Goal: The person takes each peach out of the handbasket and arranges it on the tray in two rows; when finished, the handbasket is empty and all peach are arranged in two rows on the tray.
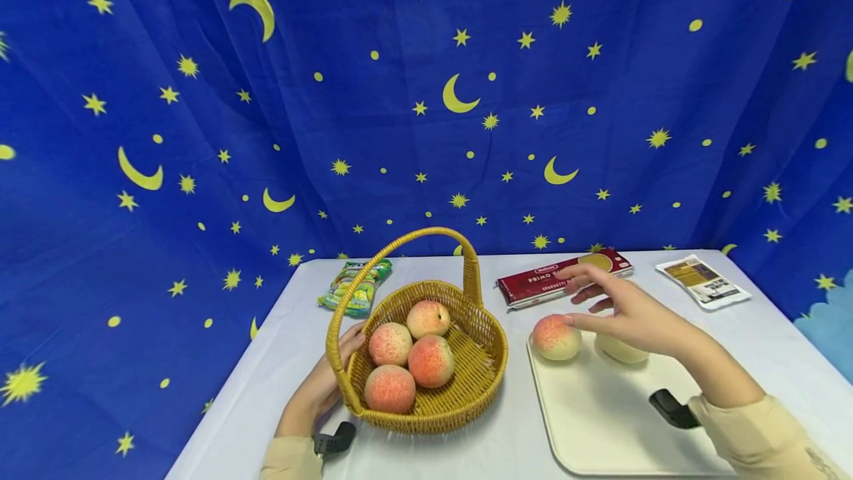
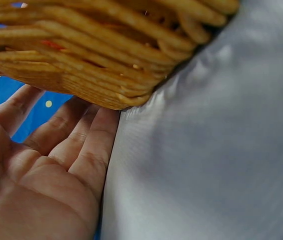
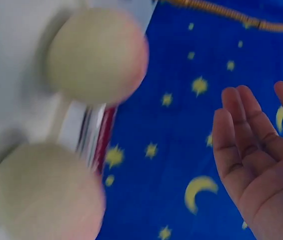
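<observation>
Head view: wicker basket (image 1: pixel 473 365) stands on the surface (image 1: pixel 460 454), containing four peaches (image 1: pixel 432 361), left hand (image 1: pixel 329 374) at its side; cream tray (image 1: pixel 586 421) bears two more peaches (image 1: pixel 556 339), right hand (image 1: pixel 616 306) above. Left wrist view: straight, slightly spread fingers (image 2: pixel 95 145) against the basket's wall. Right wrist view: relaxed fingers (image 3: pixel 225 145), partly apart, clear of both peaches.

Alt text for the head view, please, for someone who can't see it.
A person's empty right hand hovers near two peaches on a cream tray, while the left hand touches a wicker basket holding four more peaches. Behind, on a white table, lie a green packet, red spaghetti pack and white-edged pouch, before a blue star-and-moon curtain.
</observation>
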